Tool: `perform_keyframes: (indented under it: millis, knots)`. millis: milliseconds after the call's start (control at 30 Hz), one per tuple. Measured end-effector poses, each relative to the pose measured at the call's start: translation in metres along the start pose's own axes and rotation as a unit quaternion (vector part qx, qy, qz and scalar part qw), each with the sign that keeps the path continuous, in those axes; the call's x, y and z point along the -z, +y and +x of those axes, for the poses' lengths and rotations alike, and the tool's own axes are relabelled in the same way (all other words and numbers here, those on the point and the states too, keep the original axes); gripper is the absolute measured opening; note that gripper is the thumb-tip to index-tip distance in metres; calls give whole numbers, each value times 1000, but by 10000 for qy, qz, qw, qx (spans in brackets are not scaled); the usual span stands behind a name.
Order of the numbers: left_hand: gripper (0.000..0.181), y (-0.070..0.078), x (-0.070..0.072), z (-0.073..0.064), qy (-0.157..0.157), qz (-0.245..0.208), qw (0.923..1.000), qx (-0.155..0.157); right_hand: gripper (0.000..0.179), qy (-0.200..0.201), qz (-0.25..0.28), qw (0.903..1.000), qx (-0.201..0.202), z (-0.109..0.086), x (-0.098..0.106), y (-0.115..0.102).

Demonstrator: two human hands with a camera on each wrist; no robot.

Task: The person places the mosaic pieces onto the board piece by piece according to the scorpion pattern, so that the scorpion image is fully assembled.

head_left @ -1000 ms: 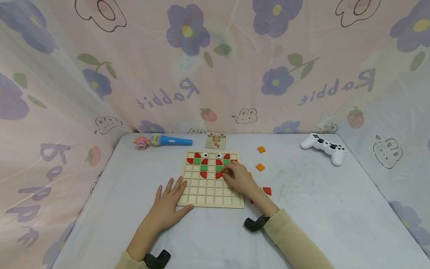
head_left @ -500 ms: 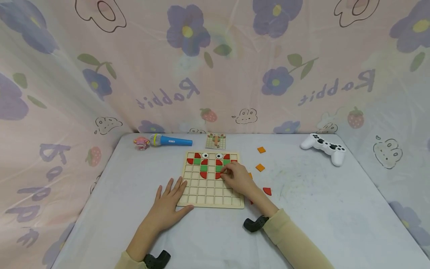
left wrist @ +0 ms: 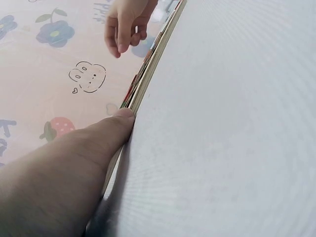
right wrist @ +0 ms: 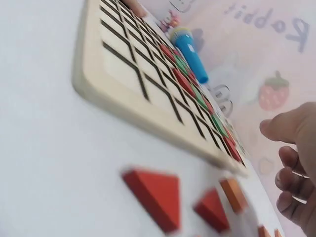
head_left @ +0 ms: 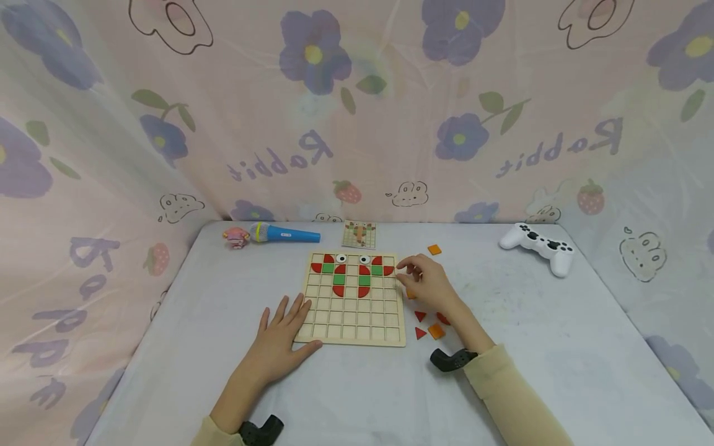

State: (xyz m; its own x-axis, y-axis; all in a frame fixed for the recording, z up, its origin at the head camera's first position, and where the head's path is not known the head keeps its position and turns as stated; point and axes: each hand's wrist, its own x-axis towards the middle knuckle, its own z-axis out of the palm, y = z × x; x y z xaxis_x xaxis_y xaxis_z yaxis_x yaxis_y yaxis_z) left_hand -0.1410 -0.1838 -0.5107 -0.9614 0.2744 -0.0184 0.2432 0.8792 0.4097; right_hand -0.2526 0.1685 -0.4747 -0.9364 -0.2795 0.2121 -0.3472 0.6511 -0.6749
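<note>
A wooden grid board (head_left: 351, 321) lies flat on the table, bearing red quarter-round tiles, green square tiles (head_left: 339, 280) and two round eye tiles (head_left: 365, 259). My left hand (head_left: 276, 347) rests with spread fingers on the board's left edge and near corner; its thumb (left wrist: 113, 131) lies along the near edge in the left wrist view. Just off the board's right edge, above the loose pieces, hovers my right hand (head_left: 428, 284). Its fingers are loosely bent and the thumb (right wrist: 284, 124) stands apart from them, with nothing visible between.
Right of the board lie red triangles (head_left: 421, 333), a red quarter-round tile (head_left: 443, 318) and orange tiles (head_left: 436, 331). Behind it are a small pattern card (head_left: 359, 235), a blue toy microphone (head_left: 292, 235) and a pink figurine (head_left: 237, 237). A white game controller (head_left: 537, 246) sits back right.
My right hand has left the tiles on the board and moved right, past its edge. This uncovers the right-hand tiles and several loose pieces. My left hand stays in place.
</note>
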Motion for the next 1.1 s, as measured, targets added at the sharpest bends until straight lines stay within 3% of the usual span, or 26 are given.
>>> perform_keyframes:
  millis: [333, 467, 600, 800, 1100]
  knots:
    - [93, 1, 1, 0, -5, -31, 10000, 8, 20, 439, -139, 9983, -353, -9, 38, 45]
    - [93, 1, 1, 0, -24, -37, 10000, 19, 21, 406, -95, 9974, -580, -13, 44, 65]
    - [93, 2, 2, 0, -18, -51, 10000, 28, 28, 123, -134, 9978, -637, -17, 46, 80]
    - [92, 3, 2, 0, 24, -35, 10000, 35, 35, -331, -277, 9985, -344, -17, 44, 84]
    - [92, 3, 1, 0, 38, -7, 10000, 3, 27, -242, -477, 9983, -212, -17, 39, 85]
